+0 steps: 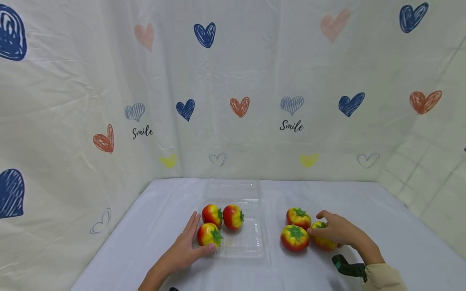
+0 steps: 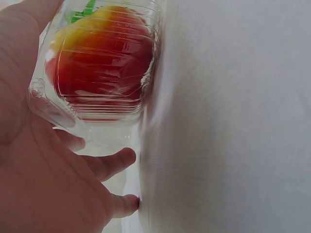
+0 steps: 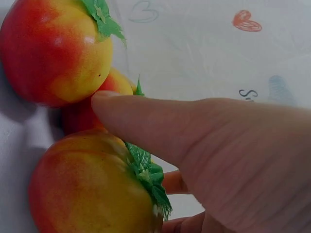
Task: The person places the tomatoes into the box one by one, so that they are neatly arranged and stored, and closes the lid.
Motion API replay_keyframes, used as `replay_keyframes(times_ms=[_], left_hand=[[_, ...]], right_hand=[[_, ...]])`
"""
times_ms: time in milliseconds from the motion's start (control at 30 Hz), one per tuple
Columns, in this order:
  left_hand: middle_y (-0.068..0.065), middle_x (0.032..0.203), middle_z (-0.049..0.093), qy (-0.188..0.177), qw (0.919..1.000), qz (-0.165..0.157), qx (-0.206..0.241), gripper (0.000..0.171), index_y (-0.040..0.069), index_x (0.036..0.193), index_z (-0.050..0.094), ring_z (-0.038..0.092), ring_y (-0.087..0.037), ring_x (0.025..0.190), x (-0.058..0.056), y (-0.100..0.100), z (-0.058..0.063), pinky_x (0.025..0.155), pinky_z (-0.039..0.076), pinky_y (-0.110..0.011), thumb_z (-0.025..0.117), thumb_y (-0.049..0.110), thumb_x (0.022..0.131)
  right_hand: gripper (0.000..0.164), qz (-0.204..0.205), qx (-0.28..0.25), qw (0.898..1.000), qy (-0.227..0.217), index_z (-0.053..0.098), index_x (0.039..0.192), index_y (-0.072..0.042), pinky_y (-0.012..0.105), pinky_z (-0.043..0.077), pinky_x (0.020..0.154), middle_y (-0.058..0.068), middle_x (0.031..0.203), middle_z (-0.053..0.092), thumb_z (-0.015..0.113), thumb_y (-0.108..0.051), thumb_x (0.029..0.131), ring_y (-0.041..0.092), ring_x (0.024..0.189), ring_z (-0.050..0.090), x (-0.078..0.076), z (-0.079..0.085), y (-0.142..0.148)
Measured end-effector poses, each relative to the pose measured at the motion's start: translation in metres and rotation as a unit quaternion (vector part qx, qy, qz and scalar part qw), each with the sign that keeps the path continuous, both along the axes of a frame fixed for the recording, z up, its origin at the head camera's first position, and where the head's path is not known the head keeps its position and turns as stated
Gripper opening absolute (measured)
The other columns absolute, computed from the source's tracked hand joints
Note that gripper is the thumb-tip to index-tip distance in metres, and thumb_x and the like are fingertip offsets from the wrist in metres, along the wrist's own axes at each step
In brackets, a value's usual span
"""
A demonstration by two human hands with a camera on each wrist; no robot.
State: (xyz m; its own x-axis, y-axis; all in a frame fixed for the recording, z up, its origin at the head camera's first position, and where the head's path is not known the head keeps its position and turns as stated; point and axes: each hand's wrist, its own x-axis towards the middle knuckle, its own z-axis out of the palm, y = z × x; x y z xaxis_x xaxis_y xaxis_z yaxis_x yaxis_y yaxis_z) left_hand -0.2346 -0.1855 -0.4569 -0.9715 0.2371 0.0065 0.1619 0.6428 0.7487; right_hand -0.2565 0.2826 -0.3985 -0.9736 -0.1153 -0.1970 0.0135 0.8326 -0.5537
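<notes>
My left hand (image 1: pixel 185 246) lies along the near left side of a clear plastic clamshell box (image 1: pixel 251 238), fingers spread and the thumb by its near edge. Inside the box are three imitation persimmons, red and yellow with green cloth leaves; the nearest persimmon (image 1: pixel 208 234) shows through the plastic in the left wrist view. To the right, my right hand (image 1: pixel 340 229) curls over the rightmost loose persimmon (image 3: pixel 92 189), thumb on one side and fingers behind it. A front persimmon (image 1: pixel 295 239) and a back persimmon (image 1: pixel 297 218) sit just left of that hand.
The box's transparent lid (image 1: pixel 233 189) is folded back towards the wall. A white cloth (image 1: pixel 138 238) covers the table, and a white curtain (image 1: pixel 255 72) printed with hearts hangs behind it. A dark strap device (image 1: pixel 347 266) is on the right wrist.
</notes>
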Motion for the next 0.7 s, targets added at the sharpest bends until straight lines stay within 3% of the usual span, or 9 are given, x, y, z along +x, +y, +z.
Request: replay_keyframes(times_ms=[267, 367, 500, 700], left_hand=[[-0.014, 0.179, 0.007, 0.003, 1.0, -0.003, 0.004, 0.117, 0.009, 0.173, 0.016, 0.021, -0.05, 0.158, 0.001, 0.0, 0.0, 0.115, 0.024, -0.081, 0.077, 0.065, 0.089], [-0.014, 0.179, 0.007, 0.005, 1.0, -0.003, 0.005, 0.117, 0.01, 0.173, 0.017, 0.022, -0.051, 0.157, 0.001, 0.0, 0.001, 0.114, 0.024, -0.081, 0.077, 0.064, 0.089], [-0.013, 0.179, 0.007, 0.001, 1.0, 0.0, 0.004, 0.117, 0.011, 0.173, 0.017, 0.023, -0.051, 0.157, 0.0, 0.001, 0.001, 0.114, 0.025, -0.082, 0.077, 0.066, 0.088], [-0.012, 0.18, 0.007, -0.005, 1.0, 0.004, 0.003, 0.118, 0.012, 0.173, 0.017, 0.023, -0.051, 0.157, 0.0, 0.002, 0.0, 0.113, 0.025, -0.082, 0.077, 0.067, 0.087]], right_hand=[[0.066, -0.003, 0.009, 1.0, -0.016, 0.058, 0.128, 0.007, 0.045, 0.065, 0.065, 0.017, 0.112, 0.066, 0.081, -0.044, 0.095, 0.027, 0.089, 0.063, -0.001, 0.0, 0.002], [0.062, -0.004, 0.008, 1.0, -0.008, 0.058, 0.131, 0.006, 0.045, 0.064, 0.065, 0.02, 0.114, 0.066, 0.08, -0.04, 0.096, 0.029, 0.09, 0.062, -0.001, 0.002, 0.005], [0.063, -0.006, 0.007, 1.0, 0.028, 0.056, 0.138, 0.006, 0.044, 0.063, 0.063, 0.031, 0.121, 0.063, 0.077, -0.037, 0.097, 0.031, 0.091, 0.061, -0.002, 0.007, 0.01], [0.06, -0.002, -0.007, 0.995, 0.101, 0.053, 0.143, 0.007, 0.04, 0.063, 0.06, 0.032, 0.119, 0.059, 0.071, -0.031, 0.1, 0.033, 0.09, 0.061, -0.001, 0.014, 0.009]])
